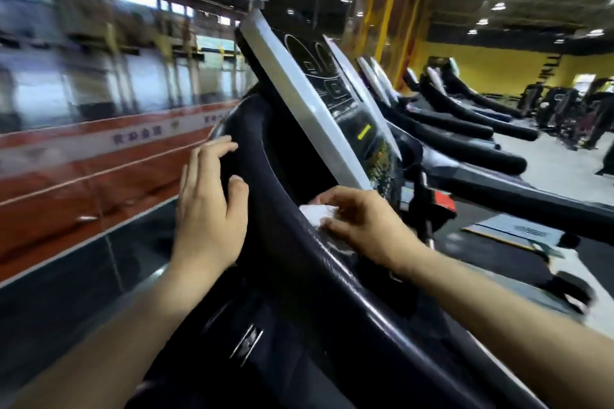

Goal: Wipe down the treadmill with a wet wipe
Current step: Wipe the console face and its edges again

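Note:
The treadmill's black handlebar [282, 209] curves across the middle of the head view, below its grey-edged console [309, 100]. My left hand [209, 206] rests on the bar's left side, fingers straight and thumb against the bar. My right hand [362, 219] presses a white wet wipe [314, 212] flat onto the bar just under the console's lower corner. Most of the wipe is hidden under my fingers.
A row of several more treadmills [465, 129] runs off to the right. A window wall with a red banner [99, 169] stands close on the left. Dark exercise machines [564, 103] stand far right before a yellow wall. The picture is tilted and blurred.

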`<state>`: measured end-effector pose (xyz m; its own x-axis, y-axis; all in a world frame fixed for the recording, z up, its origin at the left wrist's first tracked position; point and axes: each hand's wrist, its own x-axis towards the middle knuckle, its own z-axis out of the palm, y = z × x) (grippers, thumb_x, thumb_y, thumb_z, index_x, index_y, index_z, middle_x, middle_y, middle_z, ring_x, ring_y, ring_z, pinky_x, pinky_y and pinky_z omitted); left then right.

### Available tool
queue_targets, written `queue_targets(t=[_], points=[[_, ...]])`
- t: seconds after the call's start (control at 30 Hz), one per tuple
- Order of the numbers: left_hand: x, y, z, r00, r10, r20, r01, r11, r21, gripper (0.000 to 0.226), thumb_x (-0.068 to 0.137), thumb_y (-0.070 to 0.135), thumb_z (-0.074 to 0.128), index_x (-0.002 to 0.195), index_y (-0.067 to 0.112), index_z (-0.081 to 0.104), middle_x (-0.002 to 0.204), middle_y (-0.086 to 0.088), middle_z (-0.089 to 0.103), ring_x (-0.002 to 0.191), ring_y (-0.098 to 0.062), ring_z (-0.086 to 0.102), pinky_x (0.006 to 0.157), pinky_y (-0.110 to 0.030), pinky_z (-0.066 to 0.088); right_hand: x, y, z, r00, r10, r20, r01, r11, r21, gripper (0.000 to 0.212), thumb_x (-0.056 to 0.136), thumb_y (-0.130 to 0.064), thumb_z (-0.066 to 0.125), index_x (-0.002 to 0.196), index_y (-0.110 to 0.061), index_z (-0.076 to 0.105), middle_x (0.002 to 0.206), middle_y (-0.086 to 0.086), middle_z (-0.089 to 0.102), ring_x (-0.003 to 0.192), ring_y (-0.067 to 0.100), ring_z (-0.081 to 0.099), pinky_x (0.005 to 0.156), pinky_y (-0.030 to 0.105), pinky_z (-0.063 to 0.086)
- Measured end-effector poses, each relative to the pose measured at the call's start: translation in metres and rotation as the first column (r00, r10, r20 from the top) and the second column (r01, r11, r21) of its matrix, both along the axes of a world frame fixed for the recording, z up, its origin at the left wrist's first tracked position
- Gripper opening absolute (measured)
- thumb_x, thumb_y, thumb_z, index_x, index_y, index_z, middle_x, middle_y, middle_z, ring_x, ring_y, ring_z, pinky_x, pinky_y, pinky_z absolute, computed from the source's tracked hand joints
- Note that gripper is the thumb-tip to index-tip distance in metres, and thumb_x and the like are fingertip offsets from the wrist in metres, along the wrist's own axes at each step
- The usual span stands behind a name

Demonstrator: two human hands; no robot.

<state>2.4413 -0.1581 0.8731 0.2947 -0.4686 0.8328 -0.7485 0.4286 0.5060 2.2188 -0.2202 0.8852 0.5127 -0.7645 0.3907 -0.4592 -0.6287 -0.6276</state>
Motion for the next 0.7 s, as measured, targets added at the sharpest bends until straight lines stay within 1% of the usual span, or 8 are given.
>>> queue_targets(t=[0.1,0.2,0.27,0.37,0.43,0.47,0.57,0.7], points=[[-0.006,0.015,0.007,0.999,0.002,0.05,-0.004,0.999,0.039,0.04,0.092,0.01,0.047,0.131,0.01,0.058,0.14,-0.003,0.055,0.133,-0.014,0.049,0.116,-0.031,0.034,0.023,-0.024,-0.012,0.999,0.046,-0.008,-0.047,0.97,-0.239,0.028,0.088,-0.01,0.072,0.11,-0.027,0.074,0.099,-0.008,0.07,0.091,0.014,0.069,0.086,0.036,0.055],[-0.02,0.032,0.004,0.946,-0.017,0.325,-0.007,0.997,0.072,0.042,0.095,0.017,0.049,0.135,0.007,0.059,0.15,-0.004,0.05,0.143,-0.018,0.043,0.121,-0.041,0.031,0.05,-0.035,-0.024,0.986,0.167,0.031,-0.146,0.925,-0.35,0.028,0.085,-0.013,0.071,0.109,-0.027,0.074,0.096,-0.008,0.066,0.087,0.007,0.064,0.079,0.028,0.053],[-0.027,0.034,0.002,0.926,-0.013,0.376,-0.045,0.988,0.145,0.05,0.096,0.027,0.045,0.142,0.011,0.053,0.157,0.0,0.043,0.15,-0.015,0.034,0.124,-0.045,0.026,0.057,-0.036,-0.027,0.967,0.227,0.119,-0.185,0.939,-0.291,0.021,0.09,-0.019,0.069,0.108,-0.03,0.073,0.093,-0.011,0.068,0.084,0.0,0.063,0.075,0.023,0.048],[-0.03,0.028,-0.003,0.941,0.018,0.339,-0.101,0.969,0.226,0.062,0.1,0.04,0.032,0.156,0.015,0.037,0.169,0.007,0.021,0.157,-0.011,0.011,0.127,-0.044,0.014,0.046,-0.037,-0.046,0.909,0.402,0.111,-0.397,0.915,-0.064,0.036,0.103,-0.028,0.056,0.137,-0.038,0.057,0.129,-0.016,0.066,0.117,0.001,0.063,0.101,0.024,0.048],[-0.037,0.023,-0.007,0.958,0.02,0.288,-0.087,0.971,0.221,0.065,0.1,0.041,0.027,0.16,0.014,0.03,0.171,0.007,0.013,0.159,-0.014,0.003,0.128,-0.051,0.011,0.038,-0.044,-0.065,0.821,0.557,0.126,-0.571,0.807,0.151,0.053,0.106,-0.029,0.047,0.156,-0.039,0.031,0.158,-0.014,0.04,0.146,0.008,0.038,0.122,0.034,0.029],[-0.041,0.021,-0.01,0.969,0.021,0.245,-0.074,0.975,0.21,0.066,0.1,0.04,0.027,0.161,0.015,0.028,0.171,0.007,0.012,0.159,-0.015,0.002,0.128,-0.052,0.009,0.039,-0.05,-0.073,0.808,0.578,0.119,-0.59,0.791,0.165,0.058,0.108,-0.025,0.043,0.16,-0.036,0.021,0.166,-0.013,0.022,0.153,0.006,0.02,0.127,0.037,0.017],[-0.047,0.017,-0.012,0.985,0.033,0.171,-0.066,0.979,0.191,0.065,0.099,0.036,0.029,0.161,0.017,0.027,0.171,0.01,0.013,0.159,-0.014,0.002,0.128,-0.043,0.006,0.064,-0.075,-0.067,0.896,0.433,0.098,-0.438,0.898,0.043,0.058,0.11,-0.017,0.035,0.162,-0.018,0.01,0.168,-0.008,-0.002,0.153,0.002,-0.006,0.127,0.03,-0.003],[-0.048,0.018,-0.012,0.983,0.057,0.176,-0.094,0.973,0.211,0.063,0.099,0.036,0.028,0.16,0.018,0.03,0.171,0.01,0.015,0.159,-0.015,0.005,0.127,-0.037,0.006,0.097,-0.093,-0.014,0.903,0.258,0.344,-0.315,0.941,0.121,0.052,0.111,-0.019,0.032,0.161,-0.014,0.017,0.167,0.001,0.017,0.153,0.008,0.014,0.118,0.01,0.007]])
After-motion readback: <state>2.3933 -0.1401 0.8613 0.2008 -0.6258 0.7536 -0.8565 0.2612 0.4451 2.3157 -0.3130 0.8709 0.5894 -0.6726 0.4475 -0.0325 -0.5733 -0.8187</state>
